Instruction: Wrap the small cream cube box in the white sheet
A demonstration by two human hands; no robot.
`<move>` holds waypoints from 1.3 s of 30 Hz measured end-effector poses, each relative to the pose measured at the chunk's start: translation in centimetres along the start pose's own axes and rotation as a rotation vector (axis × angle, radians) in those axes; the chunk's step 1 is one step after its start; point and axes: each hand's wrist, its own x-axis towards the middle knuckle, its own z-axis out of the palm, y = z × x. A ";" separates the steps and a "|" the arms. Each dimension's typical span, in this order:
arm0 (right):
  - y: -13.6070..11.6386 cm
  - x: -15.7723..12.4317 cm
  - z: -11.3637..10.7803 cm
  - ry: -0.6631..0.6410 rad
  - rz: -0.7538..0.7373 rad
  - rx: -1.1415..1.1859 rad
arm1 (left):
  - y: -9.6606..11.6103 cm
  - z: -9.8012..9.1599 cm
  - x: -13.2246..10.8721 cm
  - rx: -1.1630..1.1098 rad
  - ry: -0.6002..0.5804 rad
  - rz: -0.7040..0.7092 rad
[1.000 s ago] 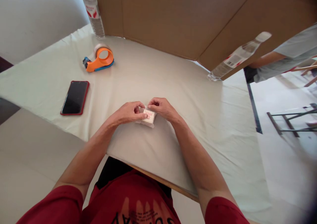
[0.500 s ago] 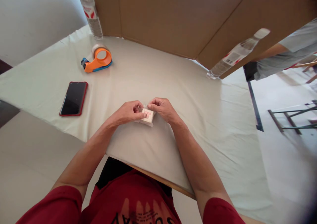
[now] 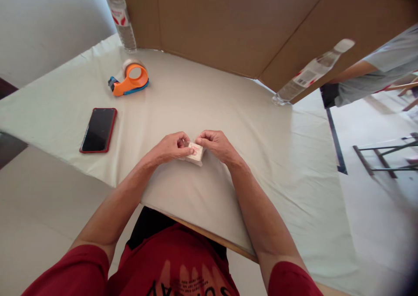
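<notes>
A small whitish box-shaped packet (image 3: 196,152) with red print, in what looks like clear wrapping, is held just above or on the cloth-covered table. My left hand (image 3: 173,147) is closed on its left side, the thumb lying over the printed face. At the packet's upper right edge, my right hand (image 3: 215,144) pinches the clear wrapping between thumb and forefinger. The other fingers of that hand are curled in. Whether the packet's underside rests on the cloth is hidden.
A red-cased phone (image 3: 98,130) and an orange tape dispenser (image 3: 131,81) lie on the left of the pale tablecloth (image 3: 281,165). Water bottles stand at the back left (image 3: 122,21) and right (image 3: 310,76) by a cardboard panel (image 3: 212,25). Another person's arm (image 3: 355,71) shows beyond it.
Both hands stay at the packet with almost no movement. The left thumb and the packet have shifted very slightly.
</notes>
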 end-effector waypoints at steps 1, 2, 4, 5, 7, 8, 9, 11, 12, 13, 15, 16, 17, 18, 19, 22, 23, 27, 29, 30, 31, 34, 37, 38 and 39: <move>0.0 0.0 0.0 0.000 0.000 -0.006 | 0.0 0.0 0.0 -0.004 0.000 -0.001; 0.0 0.0 0.0 0.002 0.002 -0.009 | 0.1 0.0 0.0 -0.007 0.003 -0.003; 0.0 0.0 0.1 0.006 0.007 -0.009 | 0.1 0.0 0.0 -0.003 0.010 -0.002; 0.0 0.0 0.1 0.008 0.009 -0.008 | 0.1 0.1 0.0 0.001 0.012 -0.001; -0.1 0.0 0.1 0.009 0.012 -0.008 | 0.1 0.1 0.0 0.005 0.011 0.002; -0.1 0.0 0.1 0.009 0.012 -0.008 | 0.1 0.1 0.0 0.004 0.009 0.002; -0.1 -0.1 0.1 0.009 0.011 -0.008 | 0.1 0.1 0.0 0.003 0.007 0.002; -0.1 -0.1 0.0 0.005 0.008 -0.016 | 0.1 0.1 0.0 0.004 0.005 -0.001; -0.1 -0.1 0.0 0.003 0.005 -0.026 | 0.2 0.1 0.0 0.007 0.005 -0.002; -0.2 0.0 0.0 0.001 0.001 -0.041 | 0.3 0.1 0.0 0.012 0.007 -0.004; -0.3 0.0 0.1 -0.002 -0.005 -0.081 | 0.4 0.2 0.0 0.020 0.015 -0.006; -0.4 0.0 0.2 -0.003 -0.007 -0.103 | 0.5 0.2 0.0 0.021 0.018 -0.008; -0.6 -0.1 0.2 -0.003 -0.010 -0.124 | 0.5 0.2 -0.1 0.020 0.019 -0.008; -0.7 -0.1 0.3 -0.002 -0.013 -0.144 | 0.5 0.2 -0.1 0.018 0.019 -0.006; -0.9 -0.2 0.4 0.001 -0.017 -0.162 | 0.5 0.2 -0.1 0.016 0.018 -0.003; -1.3 -0.5 0.6 0.003 -0.031 -0.206 | 0.4 0.1 0.0 0.008 0.011 0.004; -1.4 -0.6 0.6 0.001 -0.038 -0.218 | 0.3 0.1 0.0 0.002 0.007 0.004; -1.7 -0.7 0.5 -0.016 -0.066 -0.256 | 0.4 0.1 0.0 -0.021 -0.008 0.007; -1.7 -0.7 0.4 -0.025 -0.056 -0.251 | 0.5 0.1 0.0 -0.017 -0.008 0.007; -1.7 -0.7 0.4 -0.027 -0.045 -0.242 | 0.5 0.1 0.0 -0.014 -0.006 0.006; -1.7 -0.8 0.4 -0.026 -0.036 -0.234 | 0.5 0.1 -0.1 -0.012 -0.005 0.004; -1.8 -0.9 0.4 -0.008 -0.033 -0.245 | 0.5 0.1 -0.1 -0.015 -0.012 0.004; -2.0 -1.0 0.5 0.005 -0.048 -0.285 | 0.6 0.0 -0.1 -0.024 -0.026 0.010; -2.1 -1.1 0.6 0.006 -0.050 -0.293 | 0.7 0.0 -0.2 -0.025 -0.027 0.011; -2.2 -1.1 0.6 0.005 -0.048 -0.295 | 0.7 0.0 -0.2 -0.025 -0.028 0.011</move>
